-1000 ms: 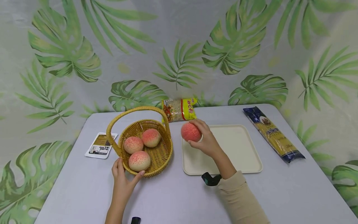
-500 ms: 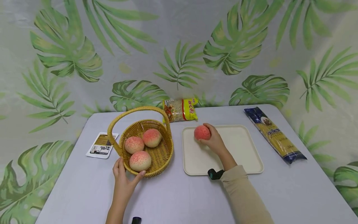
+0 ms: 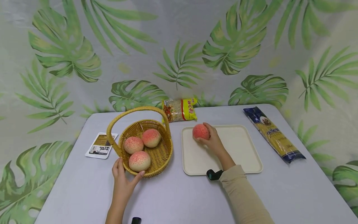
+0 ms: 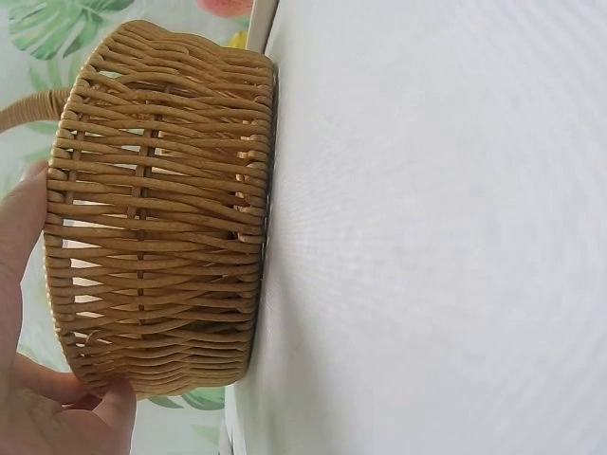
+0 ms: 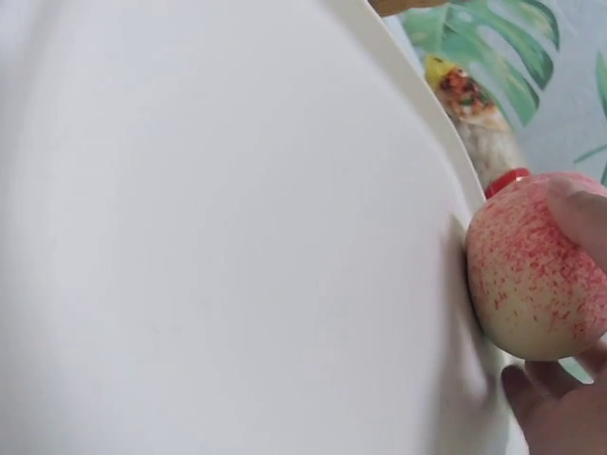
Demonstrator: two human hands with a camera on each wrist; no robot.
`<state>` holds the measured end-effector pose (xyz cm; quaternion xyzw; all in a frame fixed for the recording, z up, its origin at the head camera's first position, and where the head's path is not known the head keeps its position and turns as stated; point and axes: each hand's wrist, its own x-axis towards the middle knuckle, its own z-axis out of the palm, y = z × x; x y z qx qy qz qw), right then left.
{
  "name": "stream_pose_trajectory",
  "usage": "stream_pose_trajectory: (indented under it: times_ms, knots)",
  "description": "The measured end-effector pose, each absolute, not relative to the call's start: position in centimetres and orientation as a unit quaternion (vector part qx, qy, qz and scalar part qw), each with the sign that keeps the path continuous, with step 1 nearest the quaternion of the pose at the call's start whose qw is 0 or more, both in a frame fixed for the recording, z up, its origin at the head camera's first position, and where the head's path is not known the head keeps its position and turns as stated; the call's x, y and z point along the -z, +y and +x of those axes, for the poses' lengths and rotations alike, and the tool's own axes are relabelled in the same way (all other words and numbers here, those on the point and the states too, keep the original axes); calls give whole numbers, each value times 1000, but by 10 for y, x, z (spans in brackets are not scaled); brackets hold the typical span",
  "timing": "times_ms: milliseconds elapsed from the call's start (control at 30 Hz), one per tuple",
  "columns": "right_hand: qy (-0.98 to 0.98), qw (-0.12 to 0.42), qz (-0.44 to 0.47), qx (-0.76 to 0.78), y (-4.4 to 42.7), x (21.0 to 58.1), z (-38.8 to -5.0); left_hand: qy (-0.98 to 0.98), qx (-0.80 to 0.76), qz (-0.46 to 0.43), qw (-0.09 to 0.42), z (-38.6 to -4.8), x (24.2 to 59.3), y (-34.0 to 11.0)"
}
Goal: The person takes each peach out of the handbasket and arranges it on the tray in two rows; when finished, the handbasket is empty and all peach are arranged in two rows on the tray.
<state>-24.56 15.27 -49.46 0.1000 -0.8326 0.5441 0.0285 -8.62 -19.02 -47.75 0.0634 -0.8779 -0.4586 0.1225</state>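
In the head view my left hand [image 3: 123, 179] grips the near left rim of a woven basket [image 3: 163, 163] with a tall hoop handle. Three pink-and-cream peaches [image 3: 139, 161] lie inside it. The left wrist view shows the thumb and fingertips against the wicker side [image 4: 161, 218] of the basket. My right hand [image 3: 214, 140] holds another peach [image 3: 200, 132] over the far left corner of a cream tray [image 3: 232, 155]. Seen from the right wrist, that peach [image 5: 536, 275] is at the tray surface [image 5: 237, 237]; whether it touches is unclear.
A yellow-ended bag of noodles [image 3: 179, 110] lies at the back, behind basket and tray. A long blue-and-yellow pasta packet [image 3: 272, 133] slants right of the tray. Left of the basket is a flat white packet [image 3: 101, 145]. A leaf-print cloth [image 3: 179, 62] hangs behind the white table.
My right hand has carried the peach rightward and down, from the tray's left edge to above its far left corner. The left hand stays on the basket.
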Motion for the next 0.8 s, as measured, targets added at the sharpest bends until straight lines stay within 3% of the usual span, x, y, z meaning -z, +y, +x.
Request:
stream_pose_trajectory:
  times_ms: [167, 367, 633, 800]
  knots:
    - [-837, 31, 86, -539, 151, 488, -240, -878, 459, 64, 121, -86, 478, -190]
    - [-818, 74, 109, -560, 140, 462, -226, -877, 462, 68, 115, -86, 478, -190]
    - [-786, 112, 226, -564, 104, 402, -189, -873, 468, 61, 127, -85, 479, -190]
    - [-783, 89, 288, -544, 79, 379, -170, -866, 481, 55, 127, -85, 480, -191]
